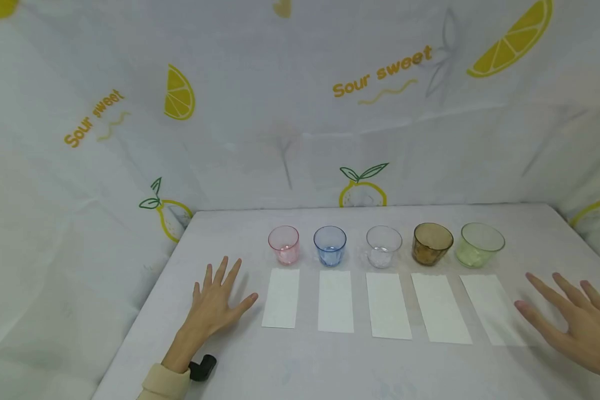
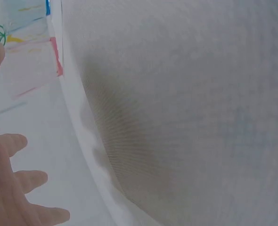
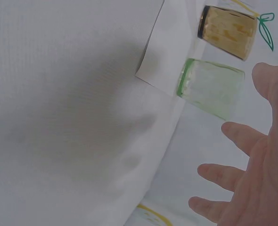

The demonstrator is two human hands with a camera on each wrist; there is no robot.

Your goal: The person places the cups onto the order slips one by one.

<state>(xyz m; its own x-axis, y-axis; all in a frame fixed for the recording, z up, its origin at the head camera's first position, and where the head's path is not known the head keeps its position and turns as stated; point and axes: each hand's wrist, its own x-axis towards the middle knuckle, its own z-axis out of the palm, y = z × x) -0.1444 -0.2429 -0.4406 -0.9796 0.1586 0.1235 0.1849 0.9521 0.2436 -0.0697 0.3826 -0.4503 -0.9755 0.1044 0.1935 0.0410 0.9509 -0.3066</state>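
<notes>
Cups (image 1: 330, 250) stood upright in a row along the far side of the desk (image 1: 290, 366): from left to right a pink cup (image 1: 285, 249), a blue cup (image 1: 331, 255), a clear cup (image 1: 382, 255), a brown cup (image 1: 430, 251) and a green cup (image 1: 475, 253). Five white cards (image 1: 335, 303) lay apart, one before each cup, between the row and the near side. Left of the leftmost card was the left hand (image 1: 215, 308), its grip spread; the right hand (image 1: 580, 333), its grip also spread, was just beside the rightmost card (a shadow fell on that card's near end). Whether either hand touched the desk, I could not tell. A black piece (image 1: 207, 365) showed beside the left sleeve (image 1: 165, 383), partly hidden. Behind everything hung a white cloth (image 1: 240, 144) printed with lemons and lettering.
</notes>
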